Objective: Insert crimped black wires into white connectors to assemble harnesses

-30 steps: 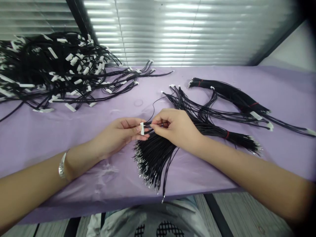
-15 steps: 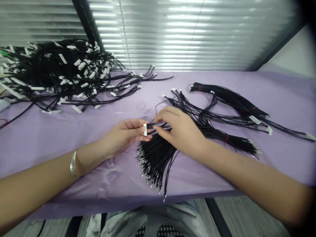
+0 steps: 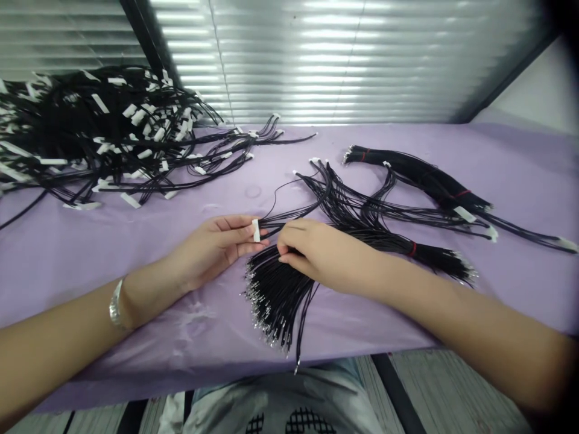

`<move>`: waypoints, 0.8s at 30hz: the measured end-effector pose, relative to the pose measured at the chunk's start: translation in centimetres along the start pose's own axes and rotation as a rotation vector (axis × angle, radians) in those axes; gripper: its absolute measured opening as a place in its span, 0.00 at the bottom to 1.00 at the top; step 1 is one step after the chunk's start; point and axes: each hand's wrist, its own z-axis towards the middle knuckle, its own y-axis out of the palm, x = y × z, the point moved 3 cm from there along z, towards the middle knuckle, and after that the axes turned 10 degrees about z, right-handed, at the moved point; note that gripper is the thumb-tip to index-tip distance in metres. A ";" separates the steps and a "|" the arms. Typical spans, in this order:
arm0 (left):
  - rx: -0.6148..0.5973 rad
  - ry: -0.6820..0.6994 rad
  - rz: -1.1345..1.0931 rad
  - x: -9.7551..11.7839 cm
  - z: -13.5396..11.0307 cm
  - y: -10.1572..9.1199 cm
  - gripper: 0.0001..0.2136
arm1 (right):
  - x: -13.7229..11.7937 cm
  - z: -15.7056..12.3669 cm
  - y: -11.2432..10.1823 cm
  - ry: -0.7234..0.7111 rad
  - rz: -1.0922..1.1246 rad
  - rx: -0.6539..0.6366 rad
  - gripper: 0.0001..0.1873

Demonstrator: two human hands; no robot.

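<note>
Head camera, one: worn on the head, facing forward and down across the table (image 3: pixel 212 349). Range: near, with wide coverage. Left hand (image 3: pixel 226 244) and right hand (image 3: pixel 319 256) mid-frame; lap (image 3: pixel 275 395) at lower edge, seen from above; slatted window blinds (image 3: pixel 271 60) at upper edge, beyond the table.

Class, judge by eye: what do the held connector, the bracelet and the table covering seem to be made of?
Connector: probably plastic, matte white and hard-edged.
Bracelet: likely metal, silvery with bright glints.
Table covering: perhaps plastic sheeting; purple, wrinkled, with a soft sheen.
</note>
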 end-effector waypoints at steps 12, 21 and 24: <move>-0.040 0.015 0.012 0.1 -0.1 0.0 0.05 | -0.4 0.1 -0.5 -0.074 0.174 0.148 0.04; -0.015 0.020 0.025 0.1 0.0 0.1 0.05 | -0.3 0.2 -0.6 -0.120 0.283 0.190 0.06; -0.019 0.019 0.032 0.1 -0.1 0.1 0.06 | -0.6 0.1 -0.6 -0.136 0.255 0.186 0.05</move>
